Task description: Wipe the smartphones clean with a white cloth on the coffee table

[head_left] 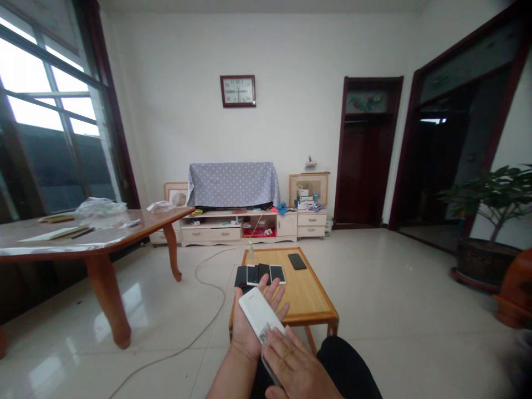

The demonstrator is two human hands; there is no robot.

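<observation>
A white phone-shaped slab [258, 308] lies tilted on the upturned palm of my left hand [244, 332]. The fingers of that hand stretch out past its right side. My right hand [297, 360] lies across the slab's lower part, fingers flat and close together on its face. A greyish patch shows at the right fingertips; whether it is a label or a loose piece I cannot tell. Just beyond my hands, several dark-screened phones [277, 274] lie in an overlapping row on a low wooden table [310, 299]. A single black phone [296, 261] lies apart at the right.
A small clear bottle [251, 250] stands at the low table's far left corner. To the left is a large wooden table [145, 224] with plastic bags and papers. A cable [208, 327] runs across the floor. Against the wall stands a white cabinet [199, 235]; a potted plant [482, 260] is at right.
</observation>
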